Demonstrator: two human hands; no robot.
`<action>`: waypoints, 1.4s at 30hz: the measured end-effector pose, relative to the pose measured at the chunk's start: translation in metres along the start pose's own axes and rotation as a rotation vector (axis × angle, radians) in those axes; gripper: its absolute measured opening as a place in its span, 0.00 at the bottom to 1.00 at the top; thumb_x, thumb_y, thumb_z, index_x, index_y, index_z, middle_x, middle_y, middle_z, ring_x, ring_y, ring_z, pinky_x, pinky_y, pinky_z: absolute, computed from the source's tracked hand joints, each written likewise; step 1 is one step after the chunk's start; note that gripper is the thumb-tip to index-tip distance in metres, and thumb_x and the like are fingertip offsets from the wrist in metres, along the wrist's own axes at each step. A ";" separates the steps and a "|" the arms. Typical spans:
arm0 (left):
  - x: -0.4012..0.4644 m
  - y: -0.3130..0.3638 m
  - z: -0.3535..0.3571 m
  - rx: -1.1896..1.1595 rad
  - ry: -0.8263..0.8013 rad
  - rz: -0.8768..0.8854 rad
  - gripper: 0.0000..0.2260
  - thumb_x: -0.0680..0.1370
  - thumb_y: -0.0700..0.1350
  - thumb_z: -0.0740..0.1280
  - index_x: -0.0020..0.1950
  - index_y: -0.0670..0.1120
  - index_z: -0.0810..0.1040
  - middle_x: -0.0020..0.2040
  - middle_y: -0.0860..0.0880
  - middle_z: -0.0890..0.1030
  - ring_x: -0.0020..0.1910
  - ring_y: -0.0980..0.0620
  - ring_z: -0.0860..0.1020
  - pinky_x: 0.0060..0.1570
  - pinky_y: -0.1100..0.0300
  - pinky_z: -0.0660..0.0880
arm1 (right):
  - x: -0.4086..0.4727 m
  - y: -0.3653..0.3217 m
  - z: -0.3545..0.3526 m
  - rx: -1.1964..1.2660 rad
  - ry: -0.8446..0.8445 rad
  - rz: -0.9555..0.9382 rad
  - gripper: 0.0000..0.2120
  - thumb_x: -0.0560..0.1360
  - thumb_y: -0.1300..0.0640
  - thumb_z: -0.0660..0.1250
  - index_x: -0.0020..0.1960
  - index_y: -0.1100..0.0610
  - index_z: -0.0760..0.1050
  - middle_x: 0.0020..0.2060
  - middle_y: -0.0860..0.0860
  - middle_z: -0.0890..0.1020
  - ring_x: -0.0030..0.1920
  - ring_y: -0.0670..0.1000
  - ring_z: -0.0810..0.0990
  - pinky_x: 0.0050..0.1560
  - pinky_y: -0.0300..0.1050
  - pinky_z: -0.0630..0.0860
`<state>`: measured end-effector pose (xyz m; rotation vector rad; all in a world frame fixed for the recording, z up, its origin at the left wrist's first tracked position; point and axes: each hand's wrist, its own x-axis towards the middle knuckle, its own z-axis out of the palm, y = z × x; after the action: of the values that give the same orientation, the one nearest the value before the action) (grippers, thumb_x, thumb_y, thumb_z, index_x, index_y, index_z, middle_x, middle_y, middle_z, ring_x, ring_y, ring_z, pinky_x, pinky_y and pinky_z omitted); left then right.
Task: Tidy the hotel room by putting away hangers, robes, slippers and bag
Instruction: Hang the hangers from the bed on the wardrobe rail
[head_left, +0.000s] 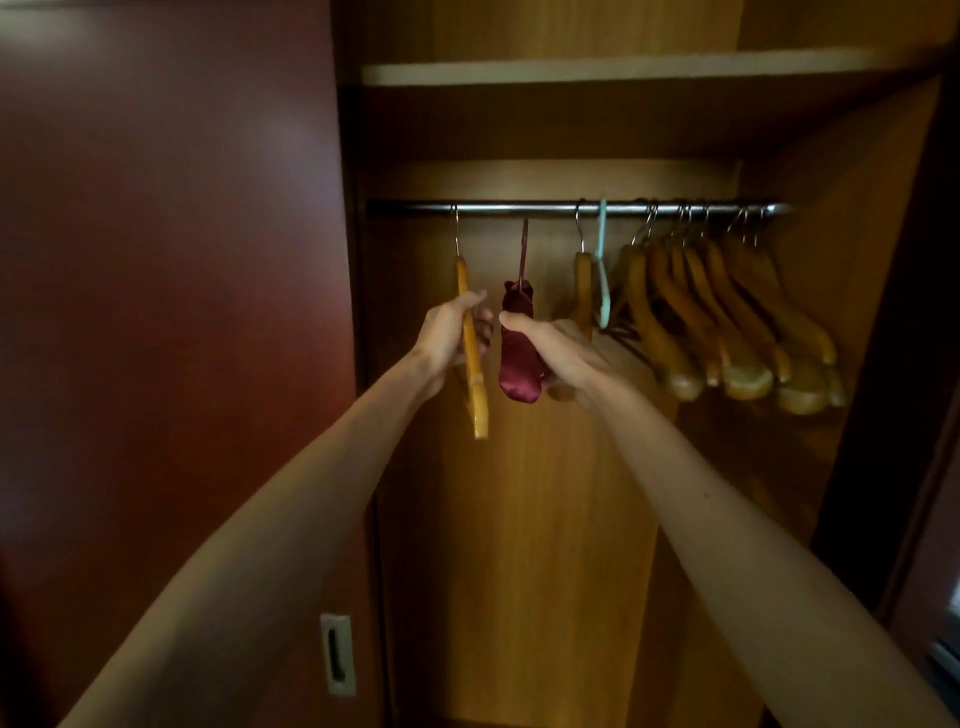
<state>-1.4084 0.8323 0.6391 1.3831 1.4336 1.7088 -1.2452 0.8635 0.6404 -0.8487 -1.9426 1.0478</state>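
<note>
Inside the open wardrobe (519, 519), both arms reach up toward the metal rail (519, 209) that runs across under the shelf (571, 73). The left hand (449, 332) is closed around a wooden hanger (471, 353), thumb on the near side and fingers wrapped behind its arm. This hanger's hook is over the rail near the rail's left end, and it is seen almost edge-on, its long axis running down and toward the camera, with the lower tip pointing downward.

Just right of it, the right hand (561, 353) pinches a padded burgundy satin hanger (519, 348) between thumb and curled fingers. That hanger also stands nearly vertical and edge-on, rounded end down. Its dark hook points up toward the rail; whether the hook tip touches the rail I cannot tell. The two held hangers sit side by side and a little apart, with the hands nearly touching between them.

Further along the rail hangs another wooden hanger (583, 291), with a pale green hanger (602, 270) just beside it. Toward the rail's right end a bunch of wooden hangers (727, 322) hangs packed together, their arms slanting down to the right.

At the left, a dark red sliding door (171, 260) covers the other half of the wardrobe, with a recessed metal pull (337, 654) near its lower right edge.
</note>
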 end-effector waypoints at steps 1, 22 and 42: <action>0.017 0.003 0.002 0.003 -0.007 0.010 0.15 0.80 0.56 0.62 0.42 0.48 0.79 0.35 0.51 0.79 0.31 0.56 0.75 0.40 0.59 0.71 | 0.015 -0.002 -0.005 0.019 0.009 0.001 0.16 0.76 0.34 0.64 0.49 0.47 0.75 0.49 0.50 0.83 0.49 0.51 0.81 0.57 0.50 0.79; 0.176 0.003 0.056 0.136 -0.146 0.049 0.26 0.73 0.63 0.62 0.59 0.45 0.82 0.49 0.40 0.83 0.48 0.43 0.79 0.50 0.48 0.77 | 0.161 -0.003 -0.064 0.054 0.120 0.160 0.13 0.81 0.43 0.62 0.55 0.53 0.75 0.38 0.52 0.78 0.30 0.46 0.70 0.30 0.38 0.63; 0.178 -0.046 0.102 -0.030 -0.249 -0.007 0.24 0.78 0.67 0.60 0.67 0.55 0.77 0.58 0.50 0.84 0.59 0.49 0.82 0.64 0.45 0.76 | 0.159 0.033 -0.075 -0.157 0.383 0.126 0.17 0.80 0.41 0.64 0.51 0.56 0.76 0.46 0.54 0.83 0.44 0.53 0.82 0.33 0.39 0.73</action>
<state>-1.3875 1.0414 0.6550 1.5120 1.2681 1.4867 -1.2535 1.0362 0.6877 -1.1785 -1.6753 0.7424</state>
